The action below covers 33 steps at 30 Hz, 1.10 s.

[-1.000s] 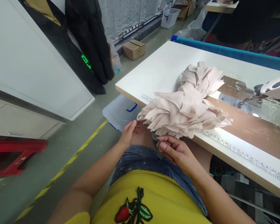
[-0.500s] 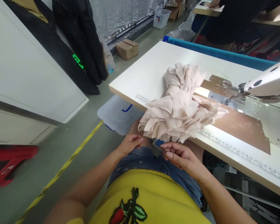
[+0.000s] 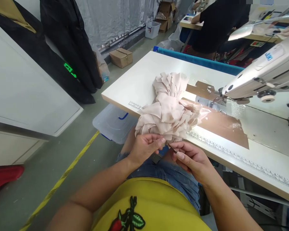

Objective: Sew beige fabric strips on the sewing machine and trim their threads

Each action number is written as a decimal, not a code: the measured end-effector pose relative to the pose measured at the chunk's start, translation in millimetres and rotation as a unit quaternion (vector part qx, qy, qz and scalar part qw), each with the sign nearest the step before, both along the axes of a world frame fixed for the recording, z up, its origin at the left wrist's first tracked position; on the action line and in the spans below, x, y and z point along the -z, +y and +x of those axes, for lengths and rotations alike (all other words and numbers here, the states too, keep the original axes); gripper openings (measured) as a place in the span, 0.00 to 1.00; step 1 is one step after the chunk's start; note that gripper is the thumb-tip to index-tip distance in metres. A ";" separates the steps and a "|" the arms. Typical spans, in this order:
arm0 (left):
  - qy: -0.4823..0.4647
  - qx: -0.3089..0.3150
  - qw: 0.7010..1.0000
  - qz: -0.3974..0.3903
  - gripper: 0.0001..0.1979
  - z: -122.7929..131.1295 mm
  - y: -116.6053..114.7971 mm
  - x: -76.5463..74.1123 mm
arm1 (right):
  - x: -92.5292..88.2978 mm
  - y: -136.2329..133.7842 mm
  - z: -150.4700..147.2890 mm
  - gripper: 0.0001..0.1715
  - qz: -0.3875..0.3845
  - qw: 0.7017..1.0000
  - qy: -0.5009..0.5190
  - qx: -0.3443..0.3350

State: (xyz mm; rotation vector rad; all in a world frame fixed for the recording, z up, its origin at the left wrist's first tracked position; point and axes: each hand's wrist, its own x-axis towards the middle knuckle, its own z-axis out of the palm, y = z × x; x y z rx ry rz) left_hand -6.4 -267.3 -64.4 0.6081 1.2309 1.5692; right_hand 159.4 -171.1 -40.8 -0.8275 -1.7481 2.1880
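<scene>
A bundle of pale pink ruffled fabric (image 3: 167,110) lies on the white sewing table, its lower edge hanging over the front. At that edge my left hand (image 3: 146,147) is closed, thumb against forefinger. What sits in this pinch, perhaps a thread or a bit of the fabric, is too small to make out. Just to its right, my right hand (image 3: 191,158) grips a thin dark pointed tool (image 3: 172,148) whose tip points up and left, close to the left fingertips. The kind of tool is not clear.
A sewing machine (image 3: 262,73) stands on the right of the table (image 3: 127,85), with brown sheet (image 3: 228,130) on its bed. Below the left corner is a lidded plastic box (image 3: 110,123). Beyond the blue roll (image 3: 197,58) works a person in black (image 3: 219,25).
My left hand has moved up and right to the fabric's edge, beside the tool in my right hand. The view has shifted right, bringing more of the sewing machine into sight.
</scene>
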 end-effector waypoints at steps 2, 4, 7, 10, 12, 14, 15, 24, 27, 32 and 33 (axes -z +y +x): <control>0.024 -0.020 0.999 0.003 0.16 3.2 4.2 4.1 | -3.7 -1.4 -6.4 0.20 -0.007 1.000 -0.006 0.006; 0.069 -0.036 0.997 0.011 0.15 3.8 2.3 7.1 | -5.0 -2.1 -13.2 0.21 -0.019 1.000 -0.007 0.006; 0.137 -0.045 0.989 0.021 0.14 1.6 -4.6 7.7 | -5.0 -2.0 -21.8 0.21 -0.035 0.999 -0.004 0.010; 0.186 -0.046 0.981 0.030 0.12 -1.2 -8.7 7.7 | -5.4 -1.5 -27.3 0.20 -0.040 0.999 -0.002 0.006; 0.210 -0.045 0.976 0.038 0.11 -2.2 -9.2 8.6 | -5.6 -1.4 -30.1 0.20 -0.046 0.999 0.004 0.005; 0.223 -0.040 0.973 0.045 0.11 -2.4 -8.6 9.0 | -4.9 -1.5 -32.8 0.19 -0.054 0.998 0.012 0.007; 0.228 -0.039 0.972 0.047 0.11 -2.3 -8.3 8.6 | -4.1 -1.6 -34.1 0.18 -0.055 0.998 0.016 0.008; 0.195 0.115 0.974 -0.003 0.17 -17.6 -18.8 29.2 | 19.3 5.9 -5.6 0.15 -0.034 0.999 0.021 0.000; 0.137 0.175 0.971 -0.083 0.17 -23.9 -19.9 62.3 | 37.6 10.8 19.7 0.17 -0.041 0.999 -0.012 0.009; 0.012 0.125 0.990 -0.057 0.32 -5.0 3.7 80.6 | 63.0 7.8 41.4 0.18 -0.047 0.997 -0.041 0.048; -0.028 0.111 0.992 -0.042 0.30 1.9 10.5 77.8 | 65.2 6.0 41.7 0.18 -0.047 0.997 -0.040 0.050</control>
